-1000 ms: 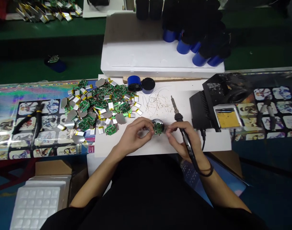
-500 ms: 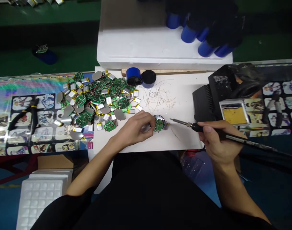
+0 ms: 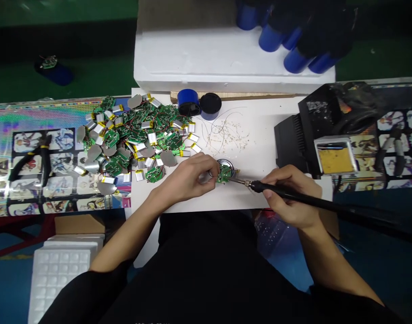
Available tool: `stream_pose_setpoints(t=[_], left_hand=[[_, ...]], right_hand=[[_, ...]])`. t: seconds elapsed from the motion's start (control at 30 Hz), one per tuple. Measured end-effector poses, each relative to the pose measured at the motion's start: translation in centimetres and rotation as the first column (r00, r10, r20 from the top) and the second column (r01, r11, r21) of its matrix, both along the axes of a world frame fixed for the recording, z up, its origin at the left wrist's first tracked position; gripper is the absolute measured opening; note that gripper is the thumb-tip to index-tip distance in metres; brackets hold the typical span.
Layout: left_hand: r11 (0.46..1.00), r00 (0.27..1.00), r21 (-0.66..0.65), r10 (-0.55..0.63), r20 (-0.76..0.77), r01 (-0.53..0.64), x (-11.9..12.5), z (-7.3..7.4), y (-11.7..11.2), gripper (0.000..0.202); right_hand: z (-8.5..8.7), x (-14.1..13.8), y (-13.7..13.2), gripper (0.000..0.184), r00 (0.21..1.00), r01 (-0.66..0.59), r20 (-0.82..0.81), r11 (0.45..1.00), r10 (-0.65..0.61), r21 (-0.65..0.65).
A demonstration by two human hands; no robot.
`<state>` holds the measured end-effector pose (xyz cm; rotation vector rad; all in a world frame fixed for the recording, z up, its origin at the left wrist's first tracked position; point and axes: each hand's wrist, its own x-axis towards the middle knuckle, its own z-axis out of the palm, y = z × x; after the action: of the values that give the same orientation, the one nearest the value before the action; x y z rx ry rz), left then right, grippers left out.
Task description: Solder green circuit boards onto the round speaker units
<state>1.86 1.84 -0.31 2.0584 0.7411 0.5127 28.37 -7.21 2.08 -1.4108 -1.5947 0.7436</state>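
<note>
My left hand [image 3: 199, 176] is closed in a pinch at the left edge of a small green circuit board [image 3: 223, 173]. Behind and partly under that board shows a round part with a shiny rim [image 3: 228, 162]. My right hand [image 3: 292, 194] is wrapped round the black handle of a soldering iron [image 3: 276, 191]. The iron's tip reaches the right side of the board; whether it touches cannot be made out. To the left lies a pile of green circuit boards [image 3: 138, 126] with small silver battery cells wired to them.
A blue cylinder [image 3: 188, 101] and a black-topped one [image 3: 210, 106] stand behind the wire scraps [image 3: 229, 135]. At right are a black soldering station [image 3: 290, 144] and a yellow sponge tray [image 3: 334, 161]. Pliers [image 3: 45, 157] lie far left. A white foam box [image 3: 192, 58] bears several blue cylinders.
My right hand has brought the soldering iron left and down to the circuit board. My left hand keeps its pinch at the board. The view has shifted slightly.
</note>
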Motion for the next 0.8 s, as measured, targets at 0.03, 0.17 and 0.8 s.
stream_pose_setpoints(t=[0.03,0.17,0.8], left_hand=[[1.0,1.0,0.001,-0.001,0.001,0.001,0.0,0.02,0.02,0.016],[1.0,1.0,0.006,-0.011,0.006,0.01,-0.01,0.14,0.09,0.015],[1.0,1.0,-0.001,-0.026,0.005,0.026,-0.23,0.1,0.25,0.013]], right_hand=[[-0.04,-0.06,0.0,0.008,1.0,0.019,0.019,1.0,-0.019,0.005],[0.0,-0.35,0.01,0.01,0.994,0.082,0.065,0.996,-0.083,0.023],[-0.46,-1.05,0.27,0.016,0.997,0.07,0.04,0.997,-0.069,-0.022]])
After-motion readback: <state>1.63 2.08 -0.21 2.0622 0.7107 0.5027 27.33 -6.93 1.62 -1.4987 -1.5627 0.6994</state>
